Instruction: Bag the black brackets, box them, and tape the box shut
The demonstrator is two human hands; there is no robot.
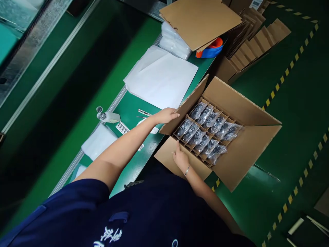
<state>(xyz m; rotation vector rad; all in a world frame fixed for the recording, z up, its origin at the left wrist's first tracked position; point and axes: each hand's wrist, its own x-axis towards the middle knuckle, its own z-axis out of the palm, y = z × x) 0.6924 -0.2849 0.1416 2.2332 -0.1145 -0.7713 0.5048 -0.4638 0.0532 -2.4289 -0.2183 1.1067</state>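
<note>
An open cardboard box (246, 154) stands beside the green table, its flaps spread out. Cardboard dividers split its inside into cells, and several clear plastic bags (197, 137) with dark items fill them in rows. My left hand (166, 116) grips the upper edge of the flap nearest the table, with the fingers partly behind it. At the near side of the box is my right hand (180, 158), its index finger stretched out towards the divider edge and nothing held in it.
On the table (131, 103) lie white sheets (161, 75), a bottle (109, 117), a label strip (122, 128) and tweezers. Cardboard sheets (203, 20) and blue and orange tape rolls (210, 49) are at the far end. Folded dividers (257, 46) stand beyond the box; striped tape marks the floor.
</note>
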